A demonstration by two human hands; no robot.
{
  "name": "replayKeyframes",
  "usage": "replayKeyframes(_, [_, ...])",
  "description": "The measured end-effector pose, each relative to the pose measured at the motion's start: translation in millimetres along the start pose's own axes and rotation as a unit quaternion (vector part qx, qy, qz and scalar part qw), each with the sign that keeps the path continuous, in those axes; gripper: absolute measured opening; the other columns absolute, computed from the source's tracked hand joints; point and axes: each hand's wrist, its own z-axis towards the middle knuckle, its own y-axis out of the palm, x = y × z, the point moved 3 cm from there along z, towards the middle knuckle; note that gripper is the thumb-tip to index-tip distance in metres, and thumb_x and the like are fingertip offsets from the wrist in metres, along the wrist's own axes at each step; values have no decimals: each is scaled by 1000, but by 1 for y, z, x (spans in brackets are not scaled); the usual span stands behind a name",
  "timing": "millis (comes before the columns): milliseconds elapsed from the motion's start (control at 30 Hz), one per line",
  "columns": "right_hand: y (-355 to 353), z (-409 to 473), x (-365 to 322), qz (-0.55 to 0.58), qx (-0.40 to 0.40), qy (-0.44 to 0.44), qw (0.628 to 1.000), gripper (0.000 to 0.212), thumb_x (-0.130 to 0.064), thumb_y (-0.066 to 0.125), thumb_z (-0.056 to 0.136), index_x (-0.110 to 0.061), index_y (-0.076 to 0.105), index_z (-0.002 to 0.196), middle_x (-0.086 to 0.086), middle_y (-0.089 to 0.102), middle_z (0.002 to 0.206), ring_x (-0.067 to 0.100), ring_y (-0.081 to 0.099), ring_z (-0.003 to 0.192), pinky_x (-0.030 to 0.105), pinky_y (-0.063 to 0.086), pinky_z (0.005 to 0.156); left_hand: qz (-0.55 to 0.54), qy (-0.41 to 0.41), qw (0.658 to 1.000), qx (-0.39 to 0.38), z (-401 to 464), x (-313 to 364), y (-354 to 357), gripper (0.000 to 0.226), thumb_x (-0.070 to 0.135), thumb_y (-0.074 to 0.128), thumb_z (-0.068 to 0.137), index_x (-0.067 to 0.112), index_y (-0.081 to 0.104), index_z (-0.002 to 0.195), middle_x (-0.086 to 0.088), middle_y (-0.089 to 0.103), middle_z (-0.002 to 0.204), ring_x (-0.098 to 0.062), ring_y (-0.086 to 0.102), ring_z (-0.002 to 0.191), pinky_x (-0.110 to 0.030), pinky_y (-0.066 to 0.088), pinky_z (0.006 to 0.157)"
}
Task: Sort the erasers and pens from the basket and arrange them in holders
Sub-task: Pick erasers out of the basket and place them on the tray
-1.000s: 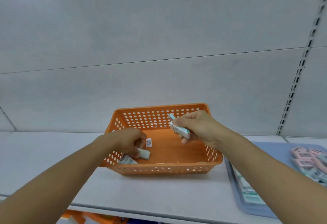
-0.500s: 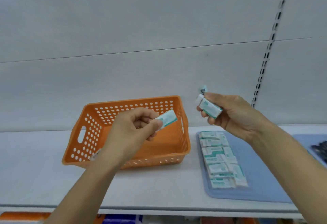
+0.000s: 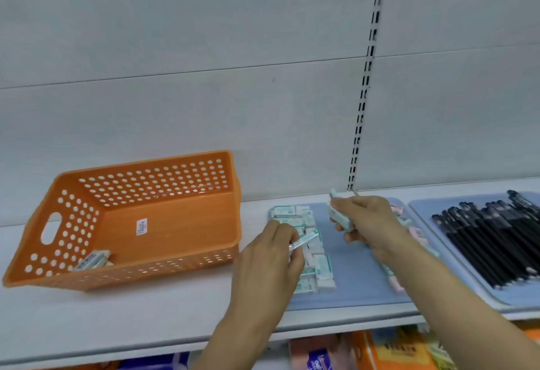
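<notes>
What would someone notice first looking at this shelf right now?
Probably the bright orange basket on the left of the white shelf, nearly emptied, with erasers left in its near corner. Next, the two hands over the blue tray: the left hand and the right hand each hold a green-and-white eraser. A row of black pens lies far right.

A shop: slotted shelf upright (image 3: pixel 362 106), stocked trays of pens (image 3: pixel 493 241) and erasers (image 3: pixel 309 255).

Basket (image 3: pixel 163 223): orange, perforated, tilted, few erasers (image 3: pixel 92 258) in near-left corner
Eraser tray (image 3: pixel 350 276): blue, green-white erasers (image 3: pixel 318 264) in rows at left, pink erasers (image 3: pixel 418 233) at right
Pens (image 3: pixel 493 238): black, side by side on right tray (image 3: pixel 420 209)
</notes>
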Motion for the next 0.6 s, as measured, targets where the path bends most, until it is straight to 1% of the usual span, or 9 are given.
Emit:
replayKeyframes(100, [18,5,7,-89,-8,-22,996,28,-18,68,87,9,65,80,12,60,68,16,58,51,24,47,43,23,-21,999,0,-1,-6,6,13,22,69,84,24,57,91,9,56,87,-14,56,64,-25,33,49])
replayKeyframes(167, [29,4,8,-160,-5,-38,986,24,-19,67,86,4,65,78,8,61,64,18,60,50,30,53,46,36,-39,999,1,0,-10,7,12,22,68,85,23,57,91,8,56,87,-15,55,65,-27,36,48])
replayKeyframes(233, [34,3,9,-209,-2,-47,977,29,-21,65,86,6,63,79,11,62,62,23,62,48,39,59,52,47,-52,998,-1,2,-12,7,10,22,65,86,22,58,93,7,57,89,-15,54,67,-28,39,49])
replayKeyframes(300, [34,2,11,-221,-1,-40,974,30,-22,65,88,6,64,79,14,64,59,29,64,48,46,60,59,56,-63,996,-4,4,-13,7,9,23,63,87,21,58,94,6,57,91,-14,54,69,-26,39,49])
replayKeyframes(333, [32,2,12,-197,-5,-26,980,29,-21,65,89,6,64,78,13,63,57,28,62,46,45,59,58,60,-69,996,-5,4,-13,8,8,24,62,88,21,58,95,7,57,92,-14,55,71,-26,38,50])
replayKeyframes(433, [26,-1,13,-105,-15,11,994,24,-18,64,92,1,62,77,8,61,58,20,54,45,31,52,48,68,-80,994,-9,7,-15,10,10,24,59,90,22,57,99,8,57,99,-11,56,79,-24,39,53])
replayKeyframes(500, [22,-4,11,-122,-12,-10,992,24,-22,64,92,-3,64,79,4,67,66,16,57,53,28,49,53,76,-81,994,-15,11,-18,12,11,25,56,93,23,57,104,9,57,106,-8,55,88,-20,40,57])
replayKeyframes(567, [17,-8,9,-145,-5,-50,988,16,-25,66,90,-13,67,80,-1,68,74,12,60,63,26,48,61,85,-73,993,-31,13,-20,16,15,28,51,96,25,58,109,12,55,114,-6,52,98,-18,41,64])
replayKeyframes(600, [14,-11,9,-140,-6,-68,988,12,-25,68,88,-15,67,80,-3,67,75,9,59,66,23,46,62,89,-68,993,-42,12,-21,18,17,31,48,98,27,58,110,13,55,115,-6,51,102,-18,43,67])
